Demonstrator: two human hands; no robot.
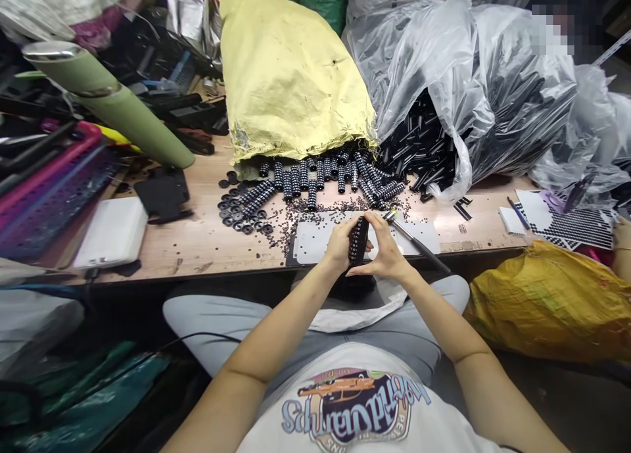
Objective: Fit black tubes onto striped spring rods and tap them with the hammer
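Note:
Upright between my hands, over the table's front edge, is a black cylinder (357, 241) with rows of small white characters, like a stack of combination-lock dials. My left hand (339, 246) wraps round its left side. From the right, my right hand (388, 250) spans it, forefinger at the top end and thumb at the bottom. Behind them lies a white board (318, 233) strewn with tiny dark bits. A rod-like tool with a dark handle (419, 242) rests on the board beside my right hand. More such cylinders (311, 193) spill from a yellow sack (296, 78).
Black rings (246, 219) lie left of the cylinders. Clear plastic bags (428, 45) of black tubes stand at back right. A green tumbler (133, 118), a white box (113, 233) and a purple basket (54, 203) are left. Another person's hand (622, 239) shows at far right.

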